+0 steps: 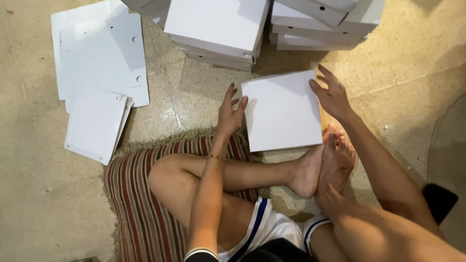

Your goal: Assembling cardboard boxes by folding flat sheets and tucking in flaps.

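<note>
Striped in red, brown and cream, a fringed cushion (138,213) lies nearest on the speckled stone floor (39,204), with the person's crossed bare legs resting over it. Just beyond the feet sits a white square cardboard box (282,110), closed and flat on the floor, so nothing of its inside shows. The left hand (230,110) is against the box's left edge, fingers loosely spread and curled onto the side. The right hand (331,93) meets the box's upper right corner, fingers splayed open, the thumb side touching the edge (whether it presses or only rests, I cannot tell). Neither hand pinches anything; the box is between them.

Farther out to the left, well apart from the box, lies a heap of flat white cardboard blanks (99,73), unfolded, overlapping at slight angles, with small round holes and notches near their edges. At the far top, two stacks of closed white boxes stand side by side: the left stack (216,29) squarely piled, the right stack (320,24) more unevenly stacked, one box tilted on top. No labels are visible on any package.
</note>
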